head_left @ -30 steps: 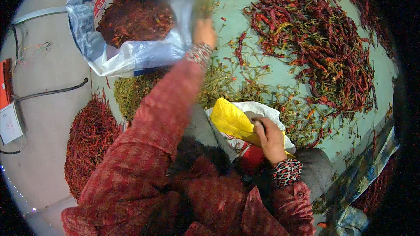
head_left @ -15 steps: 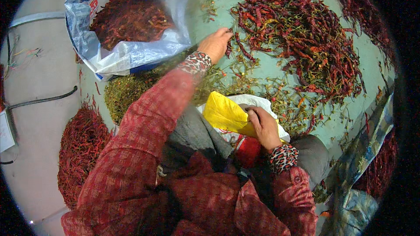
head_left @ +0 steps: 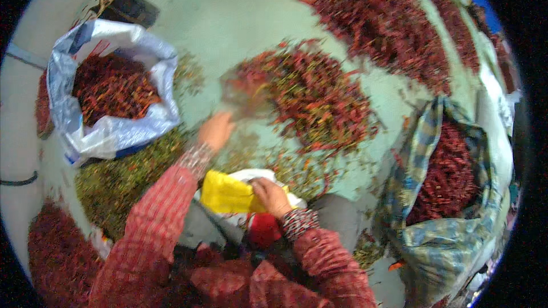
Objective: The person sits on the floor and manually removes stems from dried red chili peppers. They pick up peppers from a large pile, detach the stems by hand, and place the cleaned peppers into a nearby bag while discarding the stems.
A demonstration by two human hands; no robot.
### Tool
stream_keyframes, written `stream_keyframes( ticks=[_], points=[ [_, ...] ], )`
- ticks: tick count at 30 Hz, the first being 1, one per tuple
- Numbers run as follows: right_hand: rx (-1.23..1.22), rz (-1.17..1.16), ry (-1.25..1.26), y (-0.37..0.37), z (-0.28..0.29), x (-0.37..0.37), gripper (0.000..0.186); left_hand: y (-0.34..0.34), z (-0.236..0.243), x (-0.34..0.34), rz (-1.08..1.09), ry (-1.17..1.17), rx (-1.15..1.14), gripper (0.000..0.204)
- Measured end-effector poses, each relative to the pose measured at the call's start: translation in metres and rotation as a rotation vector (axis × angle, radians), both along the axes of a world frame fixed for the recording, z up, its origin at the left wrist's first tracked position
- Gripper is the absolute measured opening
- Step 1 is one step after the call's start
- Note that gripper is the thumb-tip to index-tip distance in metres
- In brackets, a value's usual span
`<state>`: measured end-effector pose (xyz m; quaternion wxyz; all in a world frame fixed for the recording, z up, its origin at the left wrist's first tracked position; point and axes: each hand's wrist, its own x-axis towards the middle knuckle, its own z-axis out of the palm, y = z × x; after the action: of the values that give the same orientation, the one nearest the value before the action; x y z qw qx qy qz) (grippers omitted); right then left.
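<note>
My left hand (head_left: pixel 218 130) reaches toward a loose pile (head_left: pixel 317 94) of dried red chilli peppers with green stems; its fingertips are smeared by motion, and what they hold cannot be made out. My right hand (head_left: pixel 271 194) grips a yellow plastic piece (head_left: pixel 225 191) over my lap, on top of a white and red bag (head_left: pixel 264 225). At my left stands an open blue-and-white woven sack (head_left: pixel 137 134) with dark red chillies (head_left: pixel 111 82) inside. Green stems and scraps (head_left: pixel 114 185) lie below that sack and around my legs.
A checked sack (head_left: pixel 442 251) of dark red chillies leans at the right. Long chilli heaps (head_left: pixel 377 23) lie at the upper right, a red heap (head_left: pixel 60 251) at the lower left. A black object (head_left: pixel 128 8) lies behind the white sack, a black hose (head_left: pixel 17 179) at the far left.
The view has swung, bringing more of the right sack and far floor into sight. My left hand has moved from beside the white sack toward the loose pile. My right hand still grips the yellow piece.
</note>
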<state>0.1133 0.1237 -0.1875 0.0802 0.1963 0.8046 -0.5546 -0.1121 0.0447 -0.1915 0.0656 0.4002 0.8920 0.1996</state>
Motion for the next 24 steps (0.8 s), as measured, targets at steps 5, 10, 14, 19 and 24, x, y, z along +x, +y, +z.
stream_keyframes(
  ticks=[5,10,14,19,24],
  points=[
    [-0.14,-0.135,0.078,-0.006,0.003,-0.008,0.034,-0.028,0.013,0.029,0.089,-0.355,0.267,0.023],
    [-0.507,-0.494,0.103,-0.013,0.033,-0.009,0.037,-0.034,0.048,0.076,-0.306,-0.477,0.2,0.022],
    [-0.44,-0.573,0.267,-0.013,0.035,0.0,0.028,-0.04,0.061,0.098,-0.43,-0.402,0.207,0.022],
    [-0.204,-0.494,0.233,-0.024,0.073,0.018,0.031,-0.049,0.072,0.104,-0.578,-0.495,0.298,0.027],
    [0.13,-0.521,0.276,-0.026,0.076,0.046,0.032,-0.051,0.073,0.138,-0.582,-0.643,0.354,0.019]
  ],
)
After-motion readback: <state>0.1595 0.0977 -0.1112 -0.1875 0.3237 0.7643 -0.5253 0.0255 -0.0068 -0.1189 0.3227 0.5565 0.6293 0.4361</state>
